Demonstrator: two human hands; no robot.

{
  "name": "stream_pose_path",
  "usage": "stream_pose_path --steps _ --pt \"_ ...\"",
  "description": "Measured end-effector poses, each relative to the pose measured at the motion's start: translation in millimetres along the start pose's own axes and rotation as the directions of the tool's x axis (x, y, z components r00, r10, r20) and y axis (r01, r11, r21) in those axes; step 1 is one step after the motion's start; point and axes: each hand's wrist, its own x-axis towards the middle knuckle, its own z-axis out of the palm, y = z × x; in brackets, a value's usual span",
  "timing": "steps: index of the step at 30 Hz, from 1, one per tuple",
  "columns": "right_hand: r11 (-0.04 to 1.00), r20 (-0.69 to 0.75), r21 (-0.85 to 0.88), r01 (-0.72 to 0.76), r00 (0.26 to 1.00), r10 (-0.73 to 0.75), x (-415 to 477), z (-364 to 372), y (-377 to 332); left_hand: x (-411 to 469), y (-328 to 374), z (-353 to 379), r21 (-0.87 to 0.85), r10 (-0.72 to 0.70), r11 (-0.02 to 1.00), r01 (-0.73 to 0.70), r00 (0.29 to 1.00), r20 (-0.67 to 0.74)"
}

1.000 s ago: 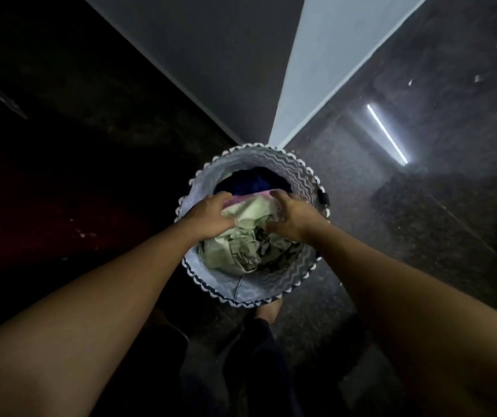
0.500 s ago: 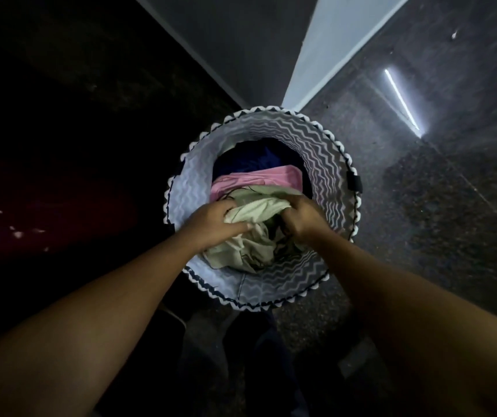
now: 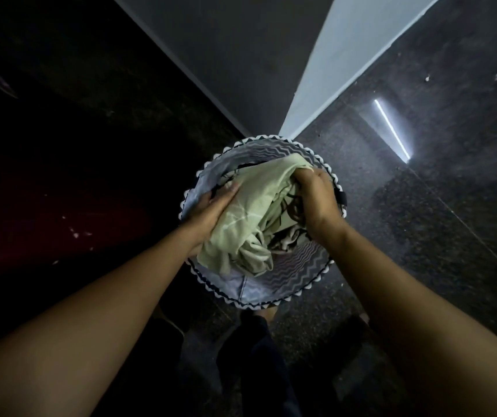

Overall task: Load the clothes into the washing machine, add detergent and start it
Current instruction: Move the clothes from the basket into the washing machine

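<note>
A round laundry basket (image 3: 289,281) with a grey zigzag lining and a white scalloped rim stands on the floor below me. A pale green garment (image 3: 250,215) with a dark print is bunched up over the basket's mouth. My left hand (image 3: 211,206) grips its left side. My right hand (image 3: 316,200) grips its right side near the top. The garment hides the other clothes in the basket. No washing machine or detergent is in view.
A wall corner (image 3: 274,127) rises just behind the basket, with a pale strip (image 3: 346,55) to its right. Dark speckled floor (image 3: 421,236) reflects a light strip (image 3: 391,130) at the right. The left side is very dark. My legs (image 3: 256,356) stand below the basket.
Both hands have lifted the green garment higher and spread it, so it now covers the pink and blue clothes that showed before. The right hand moved up and right.
</note>
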Motion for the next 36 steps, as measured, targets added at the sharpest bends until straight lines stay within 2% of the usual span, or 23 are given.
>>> stream_pose_path --steps 3,5,7,9,10,12,14,17,19,21,22,24,27,29,31,34,35,36 --pt "0.992 0.014 -0.115 0.059 0.998 -0.058 -3.5 -12.5 -7.6 -4.0 6.6 -10.4 0.099 -0.018 0.995 0.021 0.999 -0.034" --pt "0.944 0.047 -0.317 0.095 0.995 -0.084 -0.3 -28.0 -3.6 -5.8 9.2 -16.4 0.114 0.052 0.993 -0.041 0.994 -0.096" --pt "0.771 0.072 -0.631 0.084 0.996 -0.049 1.8 -45.0 5.5 -14.2 16.8 -15.1 0.037 0.154 0.988 -0.15 0.981 -0.116" --pt "0.47 0.137 -0.877 0.102 0.99 0.04 3.9 -57.8 17.1 -24.4 25.6 -9.8 -0.006 0.234 0.972 -0.237 0.964 -0.129" --pt "0.359 0.167 -0.924 0.132 0.983 0.07 3.1 -59.2 19.1 -29.7 29.0 -6.0 0.01 0.262 0.965 -0.263 0.956 -0.133" --pt "0.264 0.245 -0.94 0.216 0.966 0.084 -4.0 -52.5 19.1 -40.2 34.4 0.8 0.078 0.325 0.945 -0.317 0.936 -0.132" --pt "0.232 0.386 -0.906 0.354 0.916 0.11 -9.8 -41.2 17.9 -48.7 39.5 7.1 0.106 0.373 0.926 -0.362 0.92 -0.118" --pt "0.3 0.527 -0.834 0.462 0.83 0.185 -14.7 -25.4 18.6 -60.6 53.3 13.9 0.093 0.416 0.908 -0.407 0.904 -0.102" --pt "0.298 0.53 -0.831 0.469 0.831 0.168 -15.4 -20.4 14.1 -66.0 65.3 20.6 0.089 0.434 0.9 -0.426 0.894 -0.109" --pt "0.352 0.532 -0.801 0.485 0.846 0.045 -17.7 -19.1 6.5 -70.3 76.5 28.4 0.03 0.419 0.907 -0.419 0.898 -0.132" --pt "0.425 0.502 -0.772 0.472 0.864 -0.049 -19.3 -20.6 2.8 -72.1 82.0 32.0 -0.009 0.405 0.912 -0.41 0.904 -0.139" --pt "0.61 0.326 -0.705 0.361 0.929 -0.174 -22.1 -25.6 -1.9 -74.1 93.0 34.9 -0.094 0.375 0.916 -0.391 0.914 -0.153" --pt "0.914 0.061 -0.375 0.158 0.987 -0.146 -26.5 -34.2 -3.6 -71.4 101.1 26.6 -0.129 0.343 0.924 -0.36 0.929 -0.139" --pt "0.99 -0.069 -0.13 0.053 0.996 -0.063 -29.7 -40.5 -4.7 -64.5 93.2 17.8 -0.026 0.343 0.936 -0.35 0.928 -0.146" --pt "1.0 -0.166 0.005 -0.008 0.986 0.009 -31.0 -47.6 -2.5 -64.6 77.0 12.0 0.102 0.405 0.914 -0.393 0.896 -0.183" --pt "0.975 -0.251 0.199 -0.097 0.957 0.146 -31.0 -51.2 7.2 -75.0 40.3 8.3 0.469 0.606 0.748 -0.469 0.771 -0.195" --pt "0.957 -0.259 0.272 -0.1 0.95 0.173 -32.1 -49.3 9.2 -77.1 26.8 9.2 0.55 0.631 0.696 -0.462 0.758 -0.162" --pt "0.938 -0.26 0.332 -0.096 0.947 0.189 -32.3 -46.8 9.4 -77.3 13.8 11.1 0.585 0.621 0.672 -0.454 0.776 -0.11"
